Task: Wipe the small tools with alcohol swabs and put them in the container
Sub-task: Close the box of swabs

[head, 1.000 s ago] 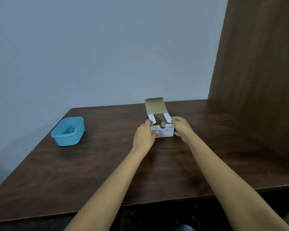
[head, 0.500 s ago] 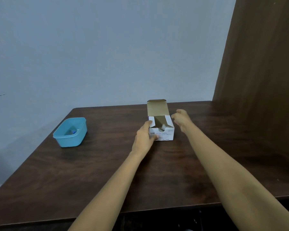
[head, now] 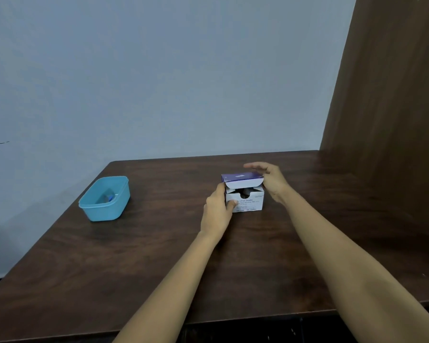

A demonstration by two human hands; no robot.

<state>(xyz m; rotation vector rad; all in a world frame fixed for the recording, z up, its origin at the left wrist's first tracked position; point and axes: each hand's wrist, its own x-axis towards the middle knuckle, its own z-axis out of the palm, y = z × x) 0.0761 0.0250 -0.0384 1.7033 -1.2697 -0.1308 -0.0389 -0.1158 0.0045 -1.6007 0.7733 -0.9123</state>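
Item, far left: pale blue wall (head: pixel 159 82) behind the whole scene. Item: blue plastic container (head: pixel 104 214), open-topped, standing on the left part of the table (head: pixel 159 263), well apart from everything else; a small object (head: pixel 109 198) lies at its bottom, partly blue, too small to identify, possibly one of the tools. No other tool is visible on the table. Item, centre: left hand (head: pixel 217 211), thumb laid on the front face of the box and fingers curled round its left side, gripping it steady. Item: box of alcohol swabs (head: pixel 248 205), white with printed front, resting on the table between the two hands. Item: its purple lid (head: pixel 240 178), which stood upright and open half a second ago, now folded forward and nearly flat over the opening, with a gap still showing under the flap. Item: right hand (head: pixel 270 181), fingers extended and somewhat blurred, holding nothing, lying against the right rear of the lid and apparently pressing it down. Item, far right: dark wooden panel (head: pixel 386 120) standing at the table's edge. Assessment: the box is being shut, which suggests the swabs are no longer needed and the wiping is likely over; tucking in the flap remains.
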